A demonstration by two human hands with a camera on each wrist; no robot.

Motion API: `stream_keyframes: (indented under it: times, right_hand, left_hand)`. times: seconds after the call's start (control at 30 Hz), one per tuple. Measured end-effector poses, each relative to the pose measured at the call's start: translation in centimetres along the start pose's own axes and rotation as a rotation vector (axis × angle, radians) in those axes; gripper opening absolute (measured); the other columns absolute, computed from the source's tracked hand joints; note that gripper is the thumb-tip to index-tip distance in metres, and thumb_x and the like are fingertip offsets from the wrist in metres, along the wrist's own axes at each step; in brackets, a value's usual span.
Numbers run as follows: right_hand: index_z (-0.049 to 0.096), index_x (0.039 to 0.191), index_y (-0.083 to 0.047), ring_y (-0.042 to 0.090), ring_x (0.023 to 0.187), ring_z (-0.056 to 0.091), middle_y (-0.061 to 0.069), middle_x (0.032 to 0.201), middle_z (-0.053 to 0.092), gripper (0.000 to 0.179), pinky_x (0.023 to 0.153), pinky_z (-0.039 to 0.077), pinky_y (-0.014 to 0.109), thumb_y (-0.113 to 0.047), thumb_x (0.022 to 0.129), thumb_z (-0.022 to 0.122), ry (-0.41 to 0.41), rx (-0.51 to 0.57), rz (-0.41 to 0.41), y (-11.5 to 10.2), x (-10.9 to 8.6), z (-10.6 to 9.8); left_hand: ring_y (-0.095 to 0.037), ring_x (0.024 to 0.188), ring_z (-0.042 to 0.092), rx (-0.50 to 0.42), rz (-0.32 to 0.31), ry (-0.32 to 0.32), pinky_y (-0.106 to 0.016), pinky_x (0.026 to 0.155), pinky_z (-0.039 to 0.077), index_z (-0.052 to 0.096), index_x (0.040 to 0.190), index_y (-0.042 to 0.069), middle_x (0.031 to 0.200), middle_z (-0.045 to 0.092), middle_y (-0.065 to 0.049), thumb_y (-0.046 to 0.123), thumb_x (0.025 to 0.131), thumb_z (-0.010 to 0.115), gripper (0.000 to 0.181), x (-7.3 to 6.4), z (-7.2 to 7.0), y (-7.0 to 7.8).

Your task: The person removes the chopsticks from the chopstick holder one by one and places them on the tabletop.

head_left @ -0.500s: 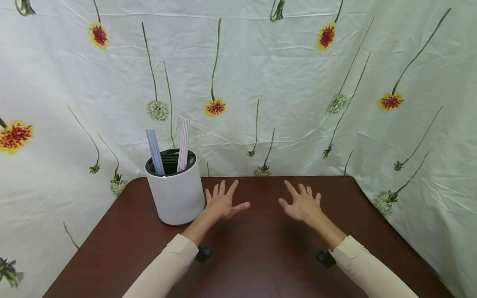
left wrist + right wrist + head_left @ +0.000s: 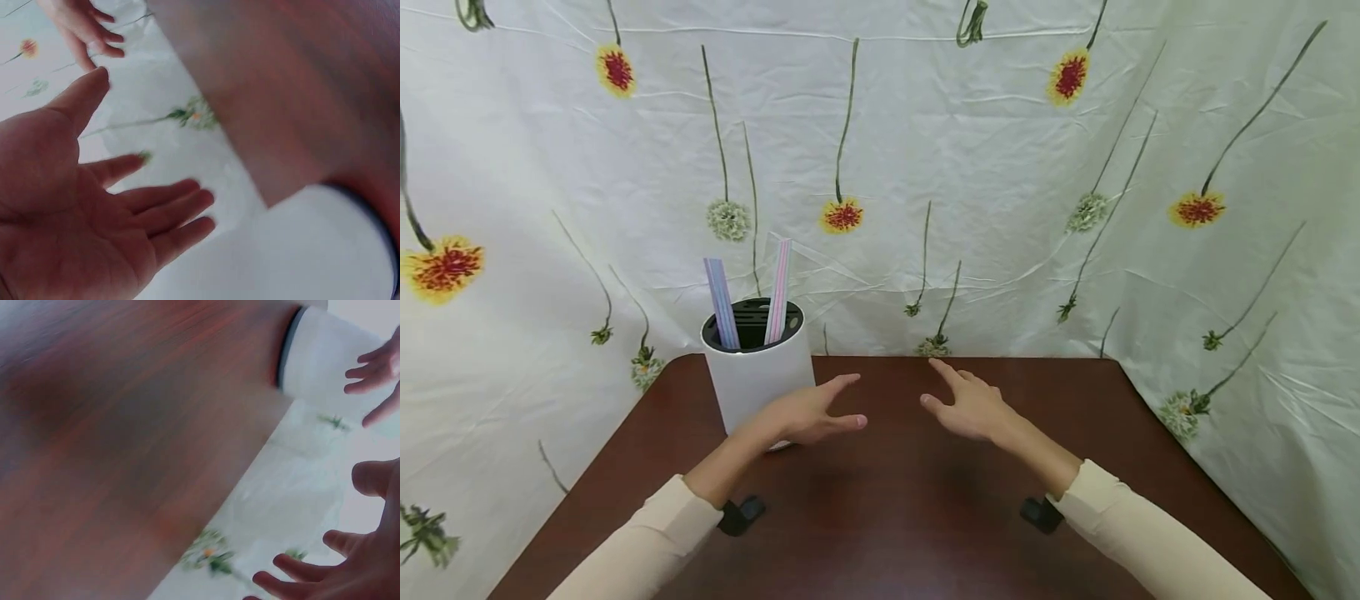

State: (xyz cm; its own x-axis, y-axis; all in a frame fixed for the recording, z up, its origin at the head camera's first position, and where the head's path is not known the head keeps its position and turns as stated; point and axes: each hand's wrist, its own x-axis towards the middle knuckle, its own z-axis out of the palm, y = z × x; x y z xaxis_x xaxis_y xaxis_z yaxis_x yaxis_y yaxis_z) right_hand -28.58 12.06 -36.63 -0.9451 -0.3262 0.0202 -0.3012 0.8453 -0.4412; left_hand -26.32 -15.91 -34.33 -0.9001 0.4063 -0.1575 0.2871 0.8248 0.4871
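A white cylindrical holder (image 2: 752,387) with a black slotted top stands at the table's back left. Two striped flat sticks rise from it, a blue-purple one (image 2: 722,302) and a pink-white one (image 2: 778,292). My left hand (image 2: 805,414) hovers in front of the holder, fingers extended and thumb apart, with nothing in it; whether it touches the holder I cannot tell from the head view. In the left wrist view its palm shows bare. My right hand (image 2: 973,407) is raised over the table's middle right, fingers spread, holding nothing.
A dark reddish-brown table (image 2: 880,517) lies beneath both hands. Behind it and along the sides hangs a white cloth (image 2: 1000,167) printed with flowers. Each wrist wears a small black camera, the left one (image 2: 742,515) and the right one (image 2: 1042,515).
My left hand has moved left and turned, now overlapping the front of the holder in the head view. The right hand has shifted slightly left. The head view has swung a little.
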Motion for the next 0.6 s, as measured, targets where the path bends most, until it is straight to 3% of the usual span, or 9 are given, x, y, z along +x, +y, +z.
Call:
stream_keyframes:
  times: [0.17,0.3,0.43,0.6]
  right_hand:
    - [0.029,0.162,-0.028,0.040,0.146,0.039,0.013,0.160,0.042,0.067,0.115,0.036,0.062,-0.048,0.102,0.054,-0.021,0.066,-0.083,-3.6,1.4,-0.4]
    - [0.034,0.159,-0.026,0.033,0.141,0.048,0.012,0.154,0.050,0.065,0.111,0.043,0.055,-0.046,0.102,0.056,-0.004,0.133,-0.130,-6.5,2.8,-0.8]
    - [0.038,0.157,-0.028,0.031,0.133,0.056,0.012,0.147,0.056,0.062,0.107,0.047,0.052,-0.047,0.101,0.056,0.007,0.188,-0.127,-9.5,4.5,-1.1]
    - [0.039,0.157,-0.029,0.031,0.128,0.059,0.012,0.141,0.060,0.062,0.104,0.049,0.050,-0.049,0.100,0.054,0.025,0.254,-0.100,-12.9,6.5,-1.3]
  left_hand:
    - [-0.035,0.130,0.057,-0.013,0.022,-0.085,-0.054,0.107,0.047,0.048,0.150,0.008,0.143,0.057,-0.019,0.050,0.100,0.059,0.066,-3.1,-3.9,-1.3]
    - [-0.029,0.119,0.063,-0.003,0.013,-0.165,-0.049,0.099,0.052,0.059,0.140,0.007,0.132,0.065,-0.013,0.048,0.102,0.058,0.056,-5.3,-7.1,-3.5]
    - [-0.025,0.109,0.067,-0.050,-0.079,-0.204,-0.045,0.094,0.056,0.062,0.135,0.005,0.126,0.066,-0.012,0.045,0.102,0.059,0.052,-7.8,-10.3,-6.1]
    - [-0.031,0.112,0.067,-0.144,-0.204,-0.139,-0.048,0.095,0.057,0.055,0.134,-0.007,0.126,0.065,-0.021,0.041,0.106,0.053,0.056,-9.4,-13.9,-9.8]
